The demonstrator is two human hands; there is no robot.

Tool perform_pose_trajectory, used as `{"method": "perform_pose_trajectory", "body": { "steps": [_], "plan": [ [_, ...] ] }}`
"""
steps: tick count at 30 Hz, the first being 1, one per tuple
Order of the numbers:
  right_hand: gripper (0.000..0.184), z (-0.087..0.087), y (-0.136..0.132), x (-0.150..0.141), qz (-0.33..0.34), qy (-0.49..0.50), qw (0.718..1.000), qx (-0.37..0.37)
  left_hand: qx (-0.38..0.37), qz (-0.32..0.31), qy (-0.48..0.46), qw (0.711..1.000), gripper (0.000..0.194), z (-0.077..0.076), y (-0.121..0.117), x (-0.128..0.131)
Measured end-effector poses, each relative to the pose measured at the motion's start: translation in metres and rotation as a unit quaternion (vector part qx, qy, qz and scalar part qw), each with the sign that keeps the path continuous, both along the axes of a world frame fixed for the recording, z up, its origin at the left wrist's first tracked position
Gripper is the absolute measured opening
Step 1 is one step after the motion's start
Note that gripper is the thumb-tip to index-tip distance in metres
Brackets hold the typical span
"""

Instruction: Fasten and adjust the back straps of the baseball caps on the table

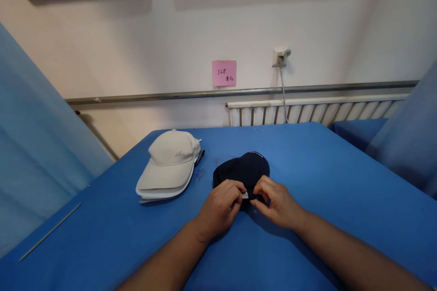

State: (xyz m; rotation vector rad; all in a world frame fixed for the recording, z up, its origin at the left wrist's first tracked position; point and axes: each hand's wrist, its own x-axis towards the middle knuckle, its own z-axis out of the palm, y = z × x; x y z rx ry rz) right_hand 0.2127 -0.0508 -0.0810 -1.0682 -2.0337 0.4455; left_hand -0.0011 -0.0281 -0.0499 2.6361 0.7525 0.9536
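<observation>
A dark navy cap (241, 170) lies on the blue-covered table in front of me, its strap side toward me. My left hand (222, 202) pinches the near edge of the cap, beside a small whitish tag or strap end (245, 195). On the other side of that piece, my right hand (275, 200) has thumb and fingertips closed on the strap area. The fingers hide part of the strap, so its fastening cannot be made out. Left of the navy cap sits a stack of caps with a cream cap (172, 150) on top.
A thin stick (50, 232) lies near the table's left edge. Blue curtains (37, 136) hang at both sides. Behind the blue table (341, 182) are a wall pipe (164, 97), a radiator (317, 109), a plugged socket (279, 58) and a pink note (224, 73).
</observation>
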Motion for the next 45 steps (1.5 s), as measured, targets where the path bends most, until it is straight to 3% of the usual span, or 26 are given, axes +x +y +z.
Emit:
{"method": "perform_pose_trajectory", "body": {
  "steps": [6, 12, 18, 22, 33, 41, 45],
  "plan": [
    [0.033, 0.002, 0.000, 0.003, 0.004, -0.025, 1.000, -0.013, -0.022, -0.001, -0.009, 1.000, 0.015, 0.002, -0.001, 0.001],
    [0.015, -0.004, 0.004, 0.002, -0.025, -0.032, 0.999, -0.021, -0.027, -0.010, -0.006, 1.000, 0.014, 0.004, -0.002, 0.002],
    [0.019, -0.011, 0.007, 0.003, -0.046, -0.059, 0.997, 0.005, -0.055, 0.027, 0.078, 0.995, 0.028, 0.006, -0.007, 0.008],
    [0.018, -0.012, 0.006, 0.002, -0.044, -0.101, 0.993, 0.049, -0.048, 0.055, 0.128, 0.989, 0.019, -0.001, -0.006, 0.010],
    [0.016, -0.011, 0.006, 0.001, -0.072, -0.092, 0.991, 0.065, 0.018, 0.034, 0.110, 0.993, 0.030, -0.007, -0.004, 0.010],
    [0.014, -0.010, 0.004, 0.001, -0.048, -0.149, 0.982, 0.108, -0.054, 0.025, 0.158, 0.986, 0.035, 0.001, -0.003, 0.010],
    [0.013, -0.012, 0.005, 0.003, -0.054, -0.126, 0.983, 0.120, -0.073, 0.042, 0.131, 0.988, 0.037, 0.001, -0.005, 0.009]
  ]
}}
